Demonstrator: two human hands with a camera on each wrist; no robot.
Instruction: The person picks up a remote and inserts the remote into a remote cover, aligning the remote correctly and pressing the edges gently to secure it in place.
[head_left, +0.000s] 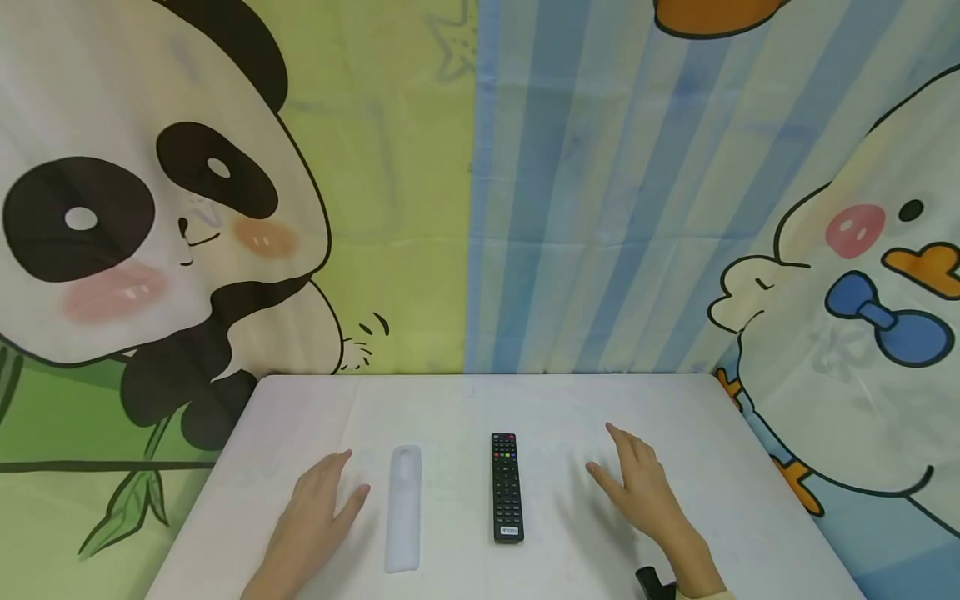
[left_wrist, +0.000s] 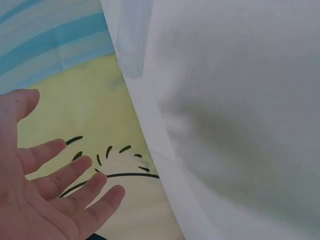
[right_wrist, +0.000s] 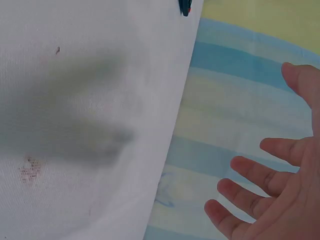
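Note:
A black remote control (head_left: pixel 507 488) with rows of small buttons lies lengthwise near the middle of the white table. To its left is a long translucent silicone sleeve (head_left: pixel 403 508), lying flat and apart from it. My left hand (head_left: pixel 309 521) hovers left of the sleeve, fingers spread and touching nothing; its open palm shows in the left wrist view. On the other side, my right hand (head_left: pixel 641 492) is held above the table to the right of the remote, fingers loosely extended and holding nothing. Only one end of the remote (right_wrist: pixel 185 7) shows in the right wrist view.
The white table (head_left: pixel 450 408) ends at a cloth backdrop with a panda (head_left: pixel 247 333) on the left and a white duck (head_left: pixel 810 392) on the right. A black strap piece (head_left: pixel 654 583) sits at my right wrist. Faint reddish marks (right_wrist: pixel 30 171) spot the tabletop.

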